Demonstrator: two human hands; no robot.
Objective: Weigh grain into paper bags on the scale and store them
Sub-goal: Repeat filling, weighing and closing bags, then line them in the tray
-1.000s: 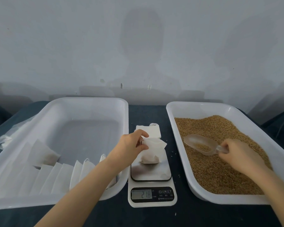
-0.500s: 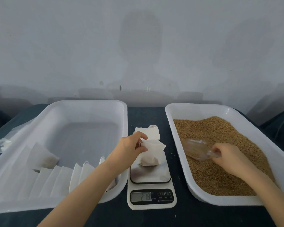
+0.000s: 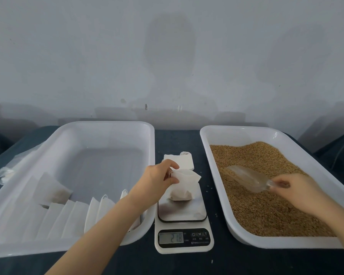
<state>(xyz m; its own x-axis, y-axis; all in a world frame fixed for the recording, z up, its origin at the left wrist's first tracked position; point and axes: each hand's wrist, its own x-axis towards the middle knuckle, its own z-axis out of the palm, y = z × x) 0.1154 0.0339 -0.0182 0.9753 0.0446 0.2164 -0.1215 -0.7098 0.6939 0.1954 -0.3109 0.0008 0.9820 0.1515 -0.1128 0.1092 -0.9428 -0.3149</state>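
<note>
Item: small white paper bag (image 3: pixel 182 186), bulging at the base, on the steel platform of the white digital scale (image 3: pixel 184 238). Left hand (image 3: pixel 157 179) pinches the bag's mouth. Right hand (image 3: pixel 298 190) grips clear plastic scoop (image 3: pixel 246 178) over brown grain (image 3: pixel 266 205), right of scale. Advice: tip small amounts, avoid pressing down, watch the display.

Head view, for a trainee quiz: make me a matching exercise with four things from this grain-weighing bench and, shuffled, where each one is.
Things
1. clear scoop
2. part-filled bag
3. empty bag stack
4. row of white bags

Places
A. on the table behind the scale
B. in the grain tray, held by the right hand
C. on the scale platform, pinched by the left hand
D. in the left tray

Pairs: 1-B, 2-C, 3-A, 4-D.
</note>
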